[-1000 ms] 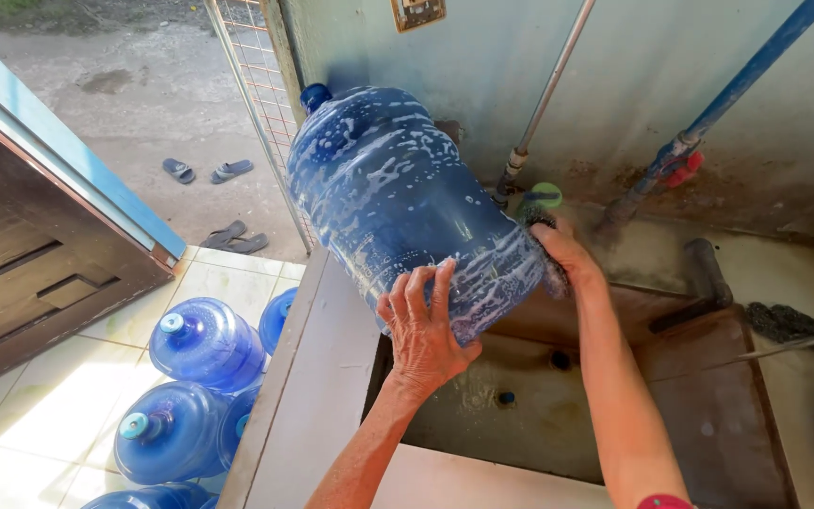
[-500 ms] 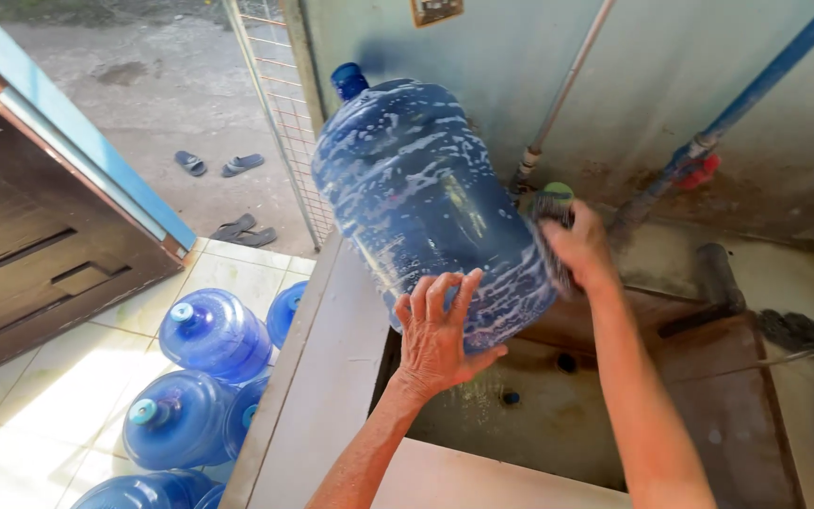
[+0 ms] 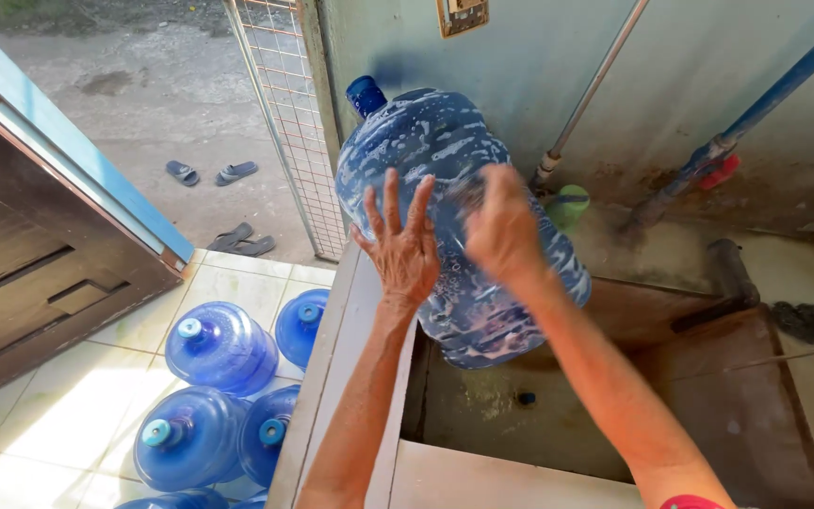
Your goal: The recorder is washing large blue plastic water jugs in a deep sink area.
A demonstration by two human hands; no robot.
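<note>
Tilted more upright now, soapy blue water jug over sink basin, left hand and right hand pressed flat, no closed grip.

Semi-outdoor wash area, apparently of a water-refilling place or a home yard: a stained concrete wash basin stands against a weathered wall with a grey pipe and a blue pipe running down it. Several large blue water jugs stand grouped on the pale tiled floor beside the basin. A wire-mesh gate opens onto a dirt yard where sandals lie, with a dark wooden door at the left.
</note>
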